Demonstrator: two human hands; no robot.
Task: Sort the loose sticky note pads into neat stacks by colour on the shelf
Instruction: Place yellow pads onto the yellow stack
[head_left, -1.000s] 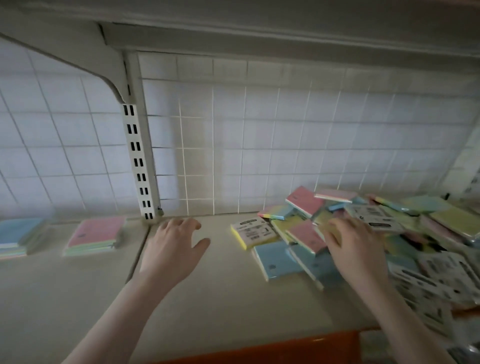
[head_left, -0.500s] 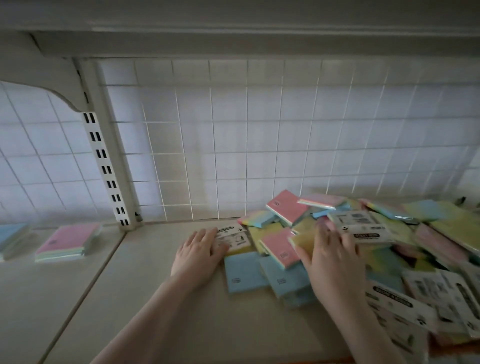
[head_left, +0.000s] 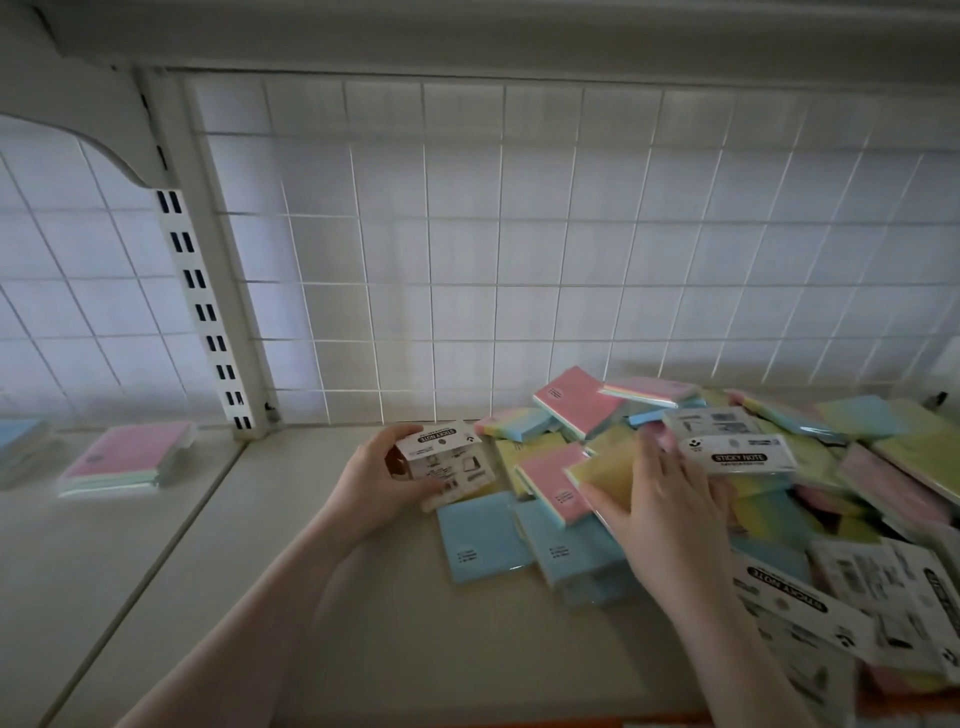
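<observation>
My left hand gripping label-up sticky note pad, right hand on yellow pad at 3 o'clock.

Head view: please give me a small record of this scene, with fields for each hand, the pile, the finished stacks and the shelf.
left hand: grips a label-up pad, lifted at the pile's left edge
right hand: on a yellow pad in the pile; grip blurred
pile: loose pink, blue, yellow and green pads, unsorted, right side
finished stacks: pink-topped stack and blue stack, far left
shelf: beige, wire grid behind
</observation>
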